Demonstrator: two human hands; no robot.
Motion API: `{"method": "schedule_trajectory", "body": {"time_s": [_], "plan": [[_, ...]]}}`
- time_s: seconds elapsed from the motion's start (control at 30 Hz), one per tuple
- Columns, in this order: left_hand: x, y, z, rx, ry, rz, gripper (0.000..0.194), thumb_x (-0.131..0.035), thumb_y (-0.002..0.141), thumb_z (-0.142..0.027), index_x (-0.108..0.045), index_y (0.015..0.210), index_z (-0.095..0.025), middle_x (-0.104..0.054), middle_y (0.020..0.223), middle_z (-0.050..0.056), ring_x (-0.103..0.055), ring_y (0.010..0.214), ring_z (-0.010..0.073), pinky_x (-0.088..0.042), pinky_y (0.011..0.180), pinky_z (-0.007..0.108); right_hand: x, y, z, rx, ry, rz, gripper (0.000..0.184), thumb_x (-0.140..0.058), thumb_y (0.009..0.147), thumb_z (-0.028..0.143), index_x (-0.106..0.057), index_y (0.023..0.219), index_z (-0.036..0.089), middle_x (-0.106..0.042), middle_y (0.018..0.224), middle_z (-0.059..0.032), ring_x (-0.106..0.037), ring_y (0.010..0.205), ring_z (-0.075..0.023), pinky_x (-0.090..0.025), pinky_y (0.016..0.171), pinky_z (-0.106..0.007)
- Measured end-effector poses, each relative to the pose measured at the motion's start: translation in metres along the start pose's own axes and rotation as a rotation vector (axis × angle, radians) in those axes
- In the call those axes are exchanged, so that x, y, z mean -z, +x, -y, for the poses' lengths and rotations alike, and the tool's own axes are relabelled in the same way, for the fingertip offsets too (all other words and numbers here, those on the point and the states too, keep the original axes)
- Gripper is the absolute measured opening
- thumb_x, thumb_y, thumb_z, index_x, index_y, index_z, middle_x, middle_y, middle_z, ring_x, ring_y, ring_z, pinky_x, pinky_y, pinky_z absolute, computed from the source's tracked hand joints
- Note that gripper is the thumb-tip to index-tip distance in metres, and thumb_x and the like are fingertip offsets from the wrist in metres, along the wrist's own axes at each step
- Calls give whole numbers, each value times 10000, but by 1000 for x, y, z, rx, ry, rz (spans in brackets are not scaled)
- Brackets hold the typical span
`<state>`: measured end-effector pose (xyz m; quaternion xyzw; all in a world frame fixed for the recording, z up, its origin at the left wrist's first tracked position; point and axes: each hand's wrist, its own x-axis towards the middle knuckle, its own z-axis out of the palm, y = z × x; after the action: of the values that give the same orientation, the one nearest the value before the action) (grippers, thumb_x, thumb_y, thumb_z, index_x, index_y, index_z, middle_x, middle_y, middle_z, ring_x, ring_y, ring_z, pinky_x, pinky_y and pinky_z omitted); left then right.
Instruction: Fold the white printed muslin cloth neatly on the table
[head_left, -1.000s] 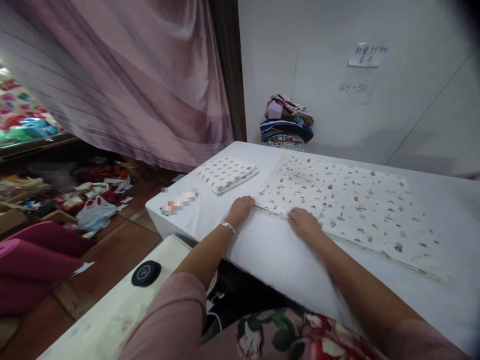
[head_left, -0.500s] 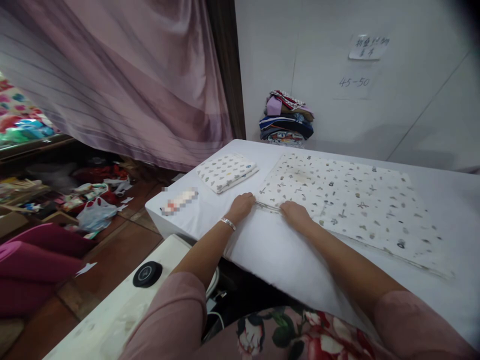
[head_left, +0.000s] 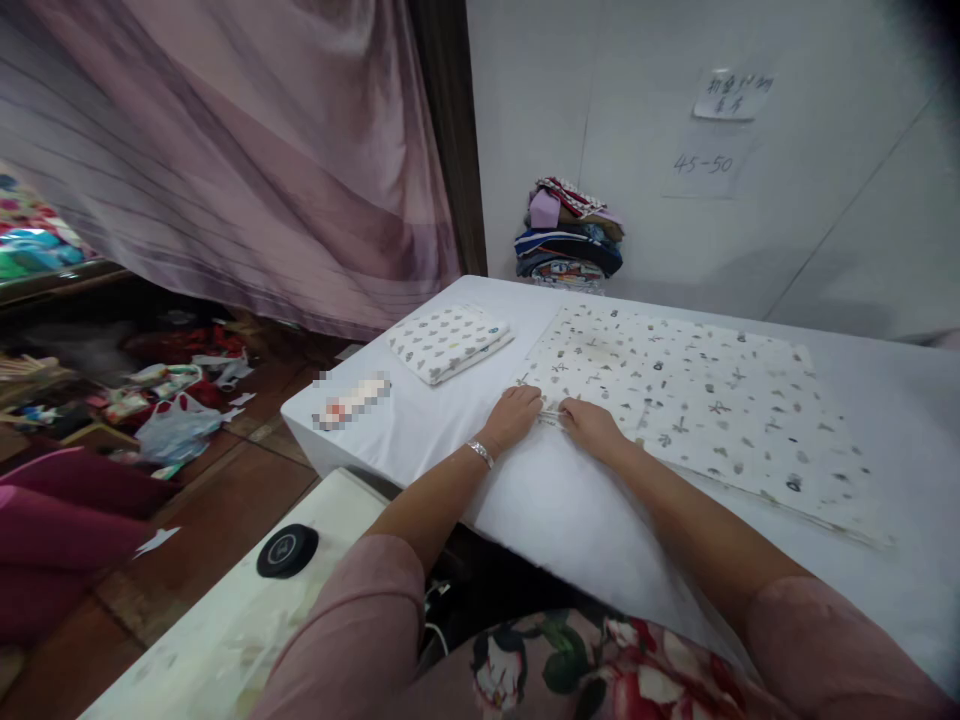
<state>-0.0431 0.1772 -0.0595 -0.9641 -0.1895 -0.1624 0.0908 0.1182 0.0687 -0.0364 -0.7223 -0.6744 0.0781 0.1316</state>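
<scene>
A white printed cloth (head_left: 697,400) with small grey and brown motifs lies folded flat in layers across the table. My left hand (head_left: 514,415), with a silver bracelet at the wrist, is closed on the near left corner of this cloth. Just to its right, my right hand (head_left: 591,430) pinches the same near edge. A short stretch of layered edge shows between the two hands; the fingertips are partly hidden. Farther left rests a smaller folded cloth (head_left: 448,343) with grey cloud-like shapes, touched by neither hand.
A white-covered table (head_left: 420,430) carries the cloths and a blurred-out item (head_left: 352,402) near its left corner. Beyond it, a stack of folded clothes (head_left: 570,240) stands against the wall. At lower left is a pale surface with a round black object (head_left: 288,550). A pink curtain (head_left: 300,150) hangs behind.
My left hand has slid right along the cloth's near edge, closer to my right hand. The right hand stays nearly in place. The view has shifted slightly.
</scene>
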Motion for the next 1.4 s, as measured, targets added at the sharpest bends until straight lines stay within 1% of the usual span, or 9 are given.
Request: {"method": "schedule_trajectory", "body": {"time_s": [0.1, 0.3, 0.5, 0.6, 0.8, 0.9, 1.0, 1.2, 1.4], "plan": [[-3, 0, 0, -12, -6, -2, 133, -463, 897, -136, -587, 933, -171, -580, 1117, 88, -501, 1049, 205, -384, 887, 345, 1, 0, 0, -14, 15, -6, 163, -409, 925, 248, -562, 965, 207, -661, 908, -29, -569, 813, -159, -331, 660, -257], [-1, 3, -2, -28, -28, 29, 136, -473, 905, -170, -607, 932, -175, -585, 1137, 73, -505, 1062, 207, -389, 882, 350, -2, 1, -1, 8, -17, -15, 175, -401, 927, 243, -544, 1024, 212, -658, 920, -33, -567, 828, -166, -326, 659, -261], [7, -1, -5, 43, -131, 66, 133, -465, 897, -162, -592, 936, -169, -616, 1021, 70, -531, 992, 191, -403, 860, 329, 1, -6, -1, 122, -95, 6, 225, -403, 927, 218, -550, 1097, 236, -612, 1034, -41, -542, 942, -165, -361, 735, -253], [10, -5, -4, 57, -170, 63, 126, -458, 898, -169, -581, 921, -177, -616, 981, 62, -530, 970, 185, -402, 859, 328, 3, -7, 1, 158, -136, 26, 224, -418, 934, 259, -561, 1106, 238, -598, 1036, -49, -540, 946, -170, -376, 736, -256], [13, -4, -4, 86, -198, 55, 141, -429, 908, -180, -564, 869, -175, -619, 932, 58, -537, 908, 181, -398, 835, 325, 0, -9, 3, 127, -166, -10, 256, -449, 928, 282, -529, 1159, 208, -600, 1073, -68, -545, 949, -188, -386, 750, -272], [13, -3, -4, 88, -198, 60, 153, -421, 914, -186, -565, 864, -169, -626, 918, 60, -546, 896, 181, -397, 839, 323, -1, -7, 4, 94, -208, 17, 216, -408, 935, 229, -567, 1076, 188, -617, 1031, -79, -547, 941, -198, -385, 742, -280], [11, -3, -4, 103, -202, 73, 175, -411, 918, -184, -577, 866, -172, -634, 886, 57, -560, 883, 184, -400, 843, 333, -1, -5, 4, 90, -219, 40, 249, -354, 951, 205, -595, 1011, 183, -631, 998, -84, -556, 932, -199, -382, 723, -279], [8, 0, -5, 155, -235, 65, 232, -440, 883, -128, -575, 1060, -193, -660, 1002, 48, -581, 930, 184, -389, 893, 345, 2, -3, 0, 79, -122, 33, 269, -358, 963, 234, -613, 1045, 205, -653, 1027, -60, -570, 948, -171, -378, 751, -254], [8, 1, -7, 168, -140, 108, 225, -377, 892, -99, -585, 934, -174, -641, 881, 55, -569, 793, 187, -405, 803, 331, 1, -4, -2, 118, -151, 24, 255, -384, 933, 206, -575, 1100, 240, -648, 984, -39, -569, 880, -173, -355, 667, -251]]}}
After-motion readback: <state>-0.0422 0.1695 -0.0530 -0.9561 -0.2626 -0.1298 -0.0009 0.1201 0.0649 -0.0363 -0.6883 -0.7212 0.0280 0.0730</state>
